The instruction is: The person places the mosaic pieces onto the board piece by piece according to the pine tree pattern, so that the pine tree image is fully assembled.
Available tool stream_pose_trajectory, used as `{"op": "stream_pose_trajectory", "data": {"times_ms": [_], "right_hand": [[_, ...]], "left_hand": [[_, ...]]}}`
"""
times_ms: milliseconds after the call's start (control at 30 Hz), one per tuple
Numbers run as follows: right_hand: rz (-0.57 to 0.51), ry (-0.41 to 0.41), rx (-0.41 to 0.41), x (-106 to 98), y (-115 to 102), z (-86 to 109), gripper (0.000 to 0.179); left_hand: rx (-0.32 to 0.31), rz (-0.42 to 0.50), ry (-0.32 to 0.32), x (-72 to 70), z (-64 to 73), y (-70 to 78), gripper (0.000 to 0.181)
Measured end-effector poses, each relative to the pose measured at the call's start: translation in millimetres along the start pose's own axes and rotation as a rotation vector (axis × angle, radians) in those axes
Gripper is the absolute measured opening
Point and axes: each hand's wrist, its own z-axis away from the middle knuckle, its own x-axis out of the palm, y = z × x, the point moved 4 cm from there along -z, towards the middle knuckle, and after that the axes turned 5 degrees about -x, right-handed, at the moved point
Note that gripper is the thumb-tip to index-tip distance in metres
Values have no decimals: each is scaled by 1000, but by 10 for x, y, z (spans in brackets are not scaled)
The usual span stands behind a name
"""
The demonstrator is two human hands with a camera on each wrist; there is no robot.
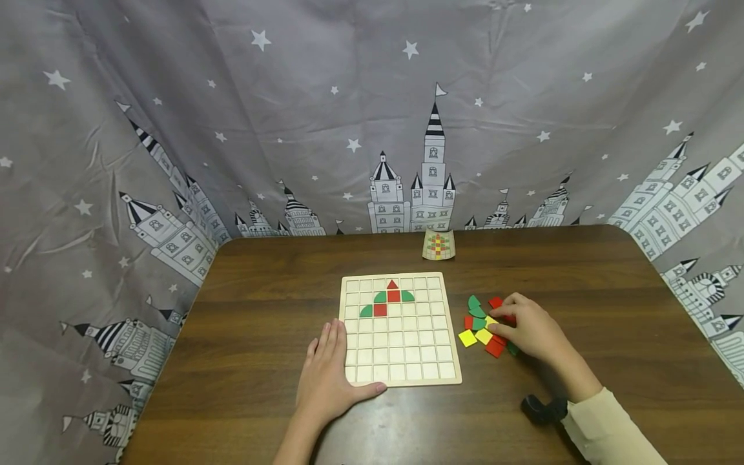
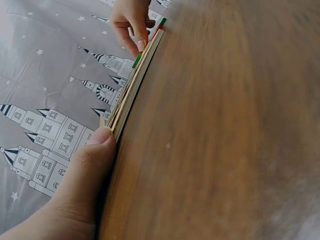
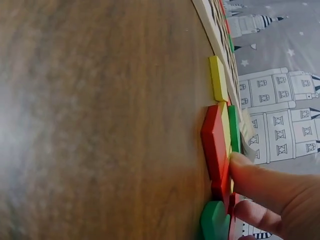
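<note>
A wooden grid board (image 1: 414, 339) lies on the table. Near its top sit a red triangle (image 1: 392, 285), two red squares (image 1: 380, 310) and several green quarter circles (image 1: 407, 296). My left hand (image 1: 329, 374) rests at the board's near left corner, fingers straight along the left edge and thumb (image 2: 100, 142) against the front edge. Right of the board, my right hand (image 1: 531, 326) reaches into a loose pile of tiles, thumb and index finger pinching a yellow square tile (image 1: 490, 321). Around it lie other yellow tiles (image 1: 467, 338), red tiles (image 1: 495, 347) and green tiles (image 1: 473, 302).
A small pattern card (image 1: 438, 247) with a coloured tree-like figure leans at the table's back edge. Behind it hangs a grey curtain (image 1: 349, 77) printed with castles and stars. A black curved object (image 1: 543, 410) sits by my right wrist.
</note>
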Motion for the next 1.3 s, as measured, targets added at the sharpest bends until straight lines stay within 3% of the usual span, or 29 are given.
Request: {"op": "stream_pose_trajectory", "data": {"times_ms": [167,433,567,800,1033,1300], "right_hand": [[-31,9,-43,21,7,-2,16],[-92,15,-72,59,19,-26,13],[-147,19,-35,48,59,-33,13],[-188,126,14,-17,44,-141,12],[-298,113,6,120,-232,-397,14],[-403,38,-34,401,-769,-708,12]], "left_hand": [[12,0,25,-6,-5,7,143],[16,8,52,-5,2,4,143],[15,13,45,-8,2,4,143],[8,9,17,3,-3,0,143],[14,1,34,0,2,4,142],[17,-4,42,-4,-1,1,142]]}}
